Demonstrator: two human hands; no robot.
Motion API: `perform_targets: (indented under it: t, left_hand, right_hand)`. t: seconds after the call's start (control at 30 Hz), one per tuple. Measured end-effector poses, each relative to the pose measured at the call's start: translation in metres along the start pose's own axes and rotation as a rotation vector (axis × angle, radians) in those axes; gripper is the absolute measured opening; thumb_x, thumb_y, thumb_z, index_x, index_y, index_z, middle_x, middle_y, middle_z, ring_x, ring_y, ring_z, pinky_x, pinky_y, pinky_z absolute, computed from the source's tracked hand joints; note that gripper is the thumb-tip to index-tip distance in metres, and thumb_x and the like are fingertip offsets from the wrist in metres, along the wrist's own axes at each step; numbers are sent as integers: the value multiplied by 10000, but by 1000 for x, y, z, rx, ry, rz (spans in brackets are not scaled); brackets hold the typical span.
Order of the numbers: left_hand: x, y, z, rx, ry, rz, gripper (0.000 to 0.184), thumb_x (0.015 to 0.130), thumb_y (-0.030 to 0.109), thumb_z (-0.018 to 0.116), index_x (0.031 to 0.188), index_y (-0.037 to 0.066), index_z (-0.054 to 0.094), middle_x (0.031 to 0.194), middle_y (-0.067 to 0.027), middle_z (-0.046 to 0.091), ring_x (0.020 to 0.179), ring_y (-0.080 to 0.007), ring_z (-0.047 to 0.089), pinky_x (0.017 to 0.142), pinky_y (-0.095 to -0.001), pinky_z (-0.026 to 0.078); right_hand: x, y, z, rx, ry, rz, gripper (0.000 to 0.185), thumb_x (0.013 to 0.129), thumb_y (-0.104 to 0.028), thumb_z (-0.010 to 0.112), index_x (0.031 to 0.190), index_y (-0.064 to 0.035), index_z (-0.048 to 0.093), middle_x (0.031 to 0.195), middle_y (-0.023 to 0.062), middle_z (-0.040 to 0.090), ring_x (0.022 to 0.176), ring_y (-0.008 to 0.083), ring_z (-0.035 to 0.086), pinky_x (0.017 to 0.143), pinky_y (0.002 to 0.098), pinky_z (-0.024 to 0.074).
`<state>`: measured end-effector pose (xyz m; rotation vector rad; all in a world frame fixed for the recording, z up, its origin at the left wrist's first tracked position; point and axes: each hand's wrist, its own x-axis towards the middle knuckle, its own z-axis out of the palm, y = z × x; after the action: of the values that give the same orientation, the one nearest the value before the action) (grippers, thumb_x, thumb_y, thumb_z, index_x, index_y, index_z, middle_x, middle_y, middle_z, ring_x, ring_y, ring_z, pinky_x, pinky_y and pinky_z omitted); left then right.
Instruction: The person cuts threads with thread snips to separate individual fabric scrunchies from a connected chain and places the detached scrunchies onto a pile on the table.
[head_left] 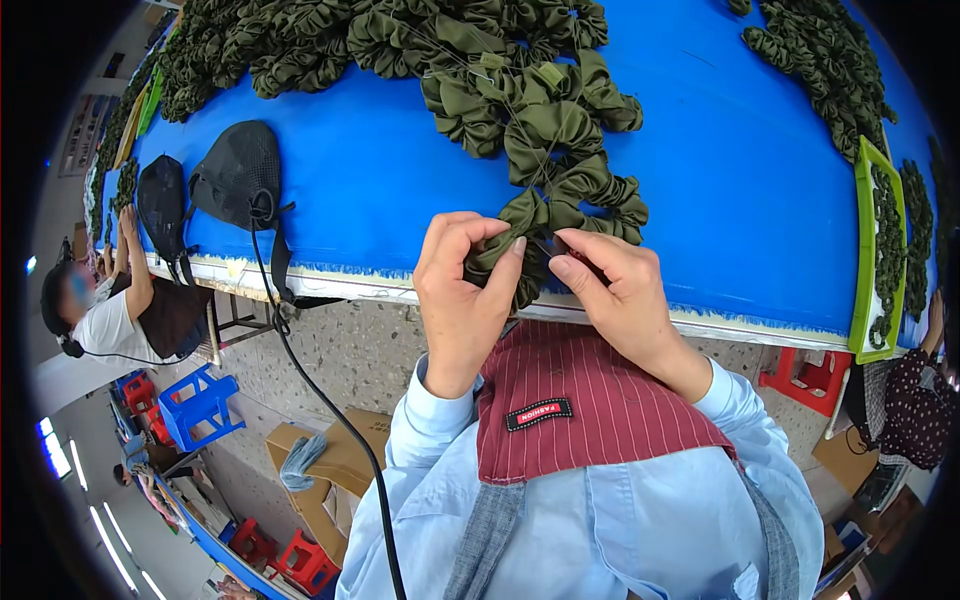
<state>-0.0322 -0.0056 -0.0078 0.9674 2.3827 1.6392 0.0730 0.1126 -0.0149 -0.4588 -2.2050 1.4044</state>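
Note:
My left hand (465,290) pinches a dark green gathered fabric ring (525,215) at the front edge of the blue table. Just right of it, my right hand (620,290) has thumb and forefinger pressed together beside the same ring; whatever they hold is too small to make out. A string of similar green rings (555,125) runs from my hands up the table, with loose threads lying across them. It joins a large heap of green rings (300,40) at the back left.
Two black mesh bags (240,175) lie on the blue table (400,150) at the left, a black cable hanging down. Another green heap (820,70) and a lime-green tray (863,300) are at the right. One person sits far left, another far right. Stools and a cardboard box (375,435) stand below.

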Motion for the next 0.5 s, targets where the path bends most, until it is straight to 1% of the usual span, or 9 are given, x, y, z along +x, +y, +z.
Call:
perform_targets:
  t: [0.2, 0.37, 0.5]
  left_hand:
    - [-1, -2, 0, -47, -14, -8, 162, 717, -15, 666, 873, -3, 622, 894, -75, 559, 727, -159, 509, 646, -248, 419]
    - [-2, -1, -1, -86, -42, -55, 148, 730, -6, 664, 873, -6, 629, 891, -71, 559, 733, -153, 507, 658, -244, 419]
    - [-4, -3, -2, -232, -117, -154, 126, 761, 2, 648, 884, -16, 633, 905, -65, 558, 752, -136, 504, 676, -232, 419]
  right_hand:
    - [2, 5, 2, 23, -16, 12, 218, 782, -52, 659, 964, 66, 628, 821, 121, 668, 555, 187, 536, 508, 275, 421]
    - [2, 6, 6, 40, 10, -59, 213, 780, -48, 661, 962, 59, 628, 785, 108, 656, 548, 187, 533, 495, 279, 418]
    - [1, 4, 8, -43, 27, -121, 207, 772, -50, 669, 952, 45, 631, 742, 93, 636, 533, 184, 522, 480, 276, 413]
